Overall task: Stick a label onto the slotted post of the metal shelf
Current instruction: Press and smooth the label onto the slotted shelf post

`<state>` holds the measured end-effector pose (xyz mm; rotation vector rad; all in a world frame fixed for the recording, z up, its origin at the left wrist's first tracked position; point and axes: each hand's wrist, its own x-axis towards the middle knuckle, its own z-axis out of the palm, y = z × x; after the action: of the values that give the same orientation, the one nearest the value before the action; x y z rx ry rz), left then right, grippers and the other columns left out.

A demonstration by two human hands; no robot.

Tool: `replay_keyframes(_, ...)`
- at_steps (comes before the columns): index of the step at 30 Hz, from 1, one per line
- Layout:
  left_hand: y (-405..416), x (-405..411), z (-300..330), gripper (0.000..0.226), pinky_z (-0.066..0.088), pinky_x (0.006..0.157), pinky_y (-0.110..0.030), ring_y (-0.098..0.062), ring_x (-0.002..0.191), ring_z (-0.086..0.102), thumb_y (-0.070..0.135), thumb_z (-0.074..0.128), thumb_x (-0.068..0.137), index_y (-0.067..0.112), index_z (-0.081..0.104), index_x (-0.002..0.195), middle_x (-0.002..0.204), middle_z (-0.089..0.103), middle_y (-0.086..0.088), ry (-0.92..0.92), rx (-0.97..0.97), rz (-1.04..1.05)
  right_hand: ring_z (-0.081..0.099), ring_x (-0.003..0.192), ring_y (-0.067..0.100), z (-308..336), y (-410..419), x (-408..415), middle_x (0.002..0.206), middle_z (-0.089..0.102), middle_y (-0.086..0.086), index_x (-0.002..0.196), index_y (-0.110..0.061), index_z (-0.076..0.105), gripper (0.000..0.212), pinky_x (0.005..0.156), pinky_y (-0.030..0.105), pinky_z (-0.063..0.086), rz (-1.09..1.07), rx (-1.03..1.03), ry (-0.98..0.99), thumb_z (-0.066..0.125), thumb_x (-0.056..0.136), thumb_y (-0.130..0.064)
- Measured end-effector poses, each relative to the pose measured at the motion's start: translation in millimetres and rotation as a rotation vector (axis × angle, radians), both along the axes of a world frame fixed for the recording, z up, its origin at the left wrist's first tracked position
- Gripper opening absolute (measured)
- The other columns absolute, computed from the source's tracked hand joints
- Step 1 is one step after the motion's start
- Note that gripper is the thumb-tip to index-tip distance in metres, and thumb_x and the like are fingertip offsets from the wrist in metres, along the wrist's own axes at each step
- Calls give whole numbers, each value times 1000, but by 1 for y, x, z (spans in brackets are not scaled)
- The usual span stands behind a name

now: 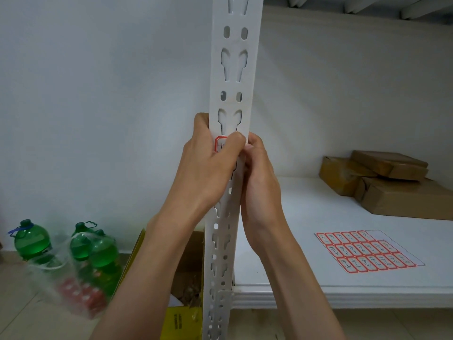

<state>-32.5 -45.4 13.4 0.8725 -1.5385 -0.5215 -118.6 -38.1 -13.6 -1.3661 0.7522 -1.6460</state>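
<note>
Post (232,99): white painted metal, matt, smooth. Label (220,144): paper, red border. Shelf board (306,217): smooth white, slight sheen. Boxes (392,185): brown cardboard, glossy tape. Bottles (33,238): clear green plastic, shiny.

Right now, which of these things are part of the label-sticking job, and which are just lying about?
Part of the job:
- label, pressed on the slotted post
- left hand and right hand, both at the post
- label sheet on the shelf board

Lying about:
- brown parcels
- green bottles
- open cardboard box
</note>
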Motion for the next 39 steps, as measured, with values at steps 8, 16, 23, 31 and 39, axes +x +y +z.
replay_keyframes(8, 0, -2, -2, 7, 50, 57, -22, -2, 65, 58, 27, 50, 96, 22, 46, 100, 78, 57, 9, 26, 34, -4, 69, 95, 8, 0, 1, 0, 107, 73, 1, 117, -18, 64, 31, 80, 23, 56, -10, -12, 14, 36, 106, -26)
replay_keyframes(16, -2, -6, 0, 18, 59, 82, -33, -9, 93, 70, 24, 53, 94, 22, 56, 112, 105, 70, 4, 170, 124, -72, 69, 96, 5, -1, 2, -1, 112, 73, 2, 120, -18, 61, 31, 79, 21, 56, -6, -3, 25, 34, 107, -26)
replay_keyframes(23, -2, -5, 0, 19, 57, 81, -35, -17, 95, 68, 18, 50, 93, 17, 56, 110, 106, 69, -4, 180, 143, -91, 67, 89, 3, 0, 1, 0, 101, 71, -2, 114, -17, 62, 28, 74, 17, 52, 12, -18, -8, 36, 106, -23)
replay_keyframes(31, -1, -8, -1, 20, 59, 80, -46, -29, 92, 70, 22, 55, 89, 11, 55, 106, 100, 69, -13, 209, 106, -92, 68, 88, 1, -2, 0, -1, 106, 72, 4, 117, -15, 62, 32, 76, 17, 55, -26, -21, 29, 33, 107, -24)
replay_keyframes(39, -2, -8, 2, 20, 55, 77, -31, -16, 97, 69, 19, 51, 94, 16, 57, 113, 106, 69, -1, 193, 130, -99, 70, 101, 9, 0, -1, -4, 114, 72, 5, 124, -15, 61, 34, 82, 21, 55, -33, -66, 51, 31, 107, -18)
